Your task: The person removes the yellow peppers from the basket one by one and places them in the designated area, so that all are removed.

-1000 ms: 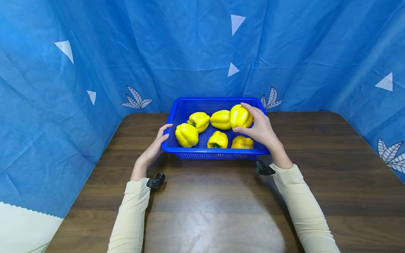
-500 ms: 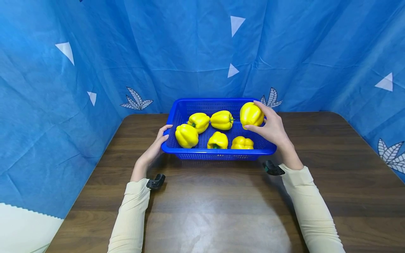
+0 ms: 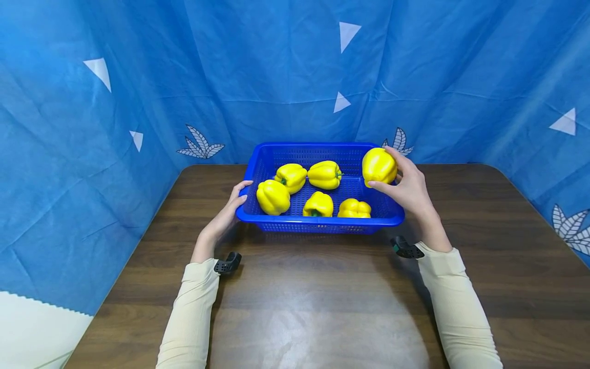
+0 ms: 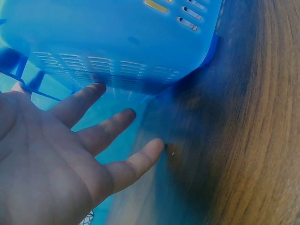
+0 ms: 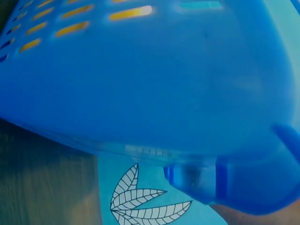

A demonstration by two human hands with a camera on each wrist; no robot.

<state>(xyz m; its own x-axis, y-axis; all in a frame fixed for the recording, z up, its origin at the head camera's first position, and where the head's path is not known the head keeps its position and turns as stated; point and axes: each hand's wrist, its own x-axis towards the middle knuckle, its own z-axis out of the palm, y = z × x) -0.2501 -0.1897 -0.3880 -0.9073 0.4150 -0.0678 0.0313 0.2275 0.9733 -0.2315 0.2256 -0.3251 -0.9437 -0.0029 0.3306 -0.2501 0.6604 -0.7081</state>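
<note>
In the head view my right hand [image 3: 407, 187] holds a yellow bell pepper [image 3: 379, 166] between thumb and fingers. The pepper is raised over the right end of the blue plastic basket [image 3: 295, 219]. At the basket's left rim, my left hand [image 3: 226, 212] holds on with thumb and a finger over the edge; in the left wrist view its other fingers [image 4: 108, 133] spread beneath the rim. Several more yellow bell peppers lie inside, among them one at the back middle [image 3: 324, 175] and one at front right [image 3: 354, 208]. The right wrist view shows mostly basket wall [image 5: 154, 89]; the hand's hold is hidden there.
The basket stands at the far side of a brown wooden table [image 3: 295, 287]. A blue curtain [image 3: 286, 66] with white triangles and leaf prints hangs behind and on both sides.
My right hand has carried the bell pepper to the right, from over the back-middle pepper to the basket's right end. My left hand has stayed at the left rim.
</note>
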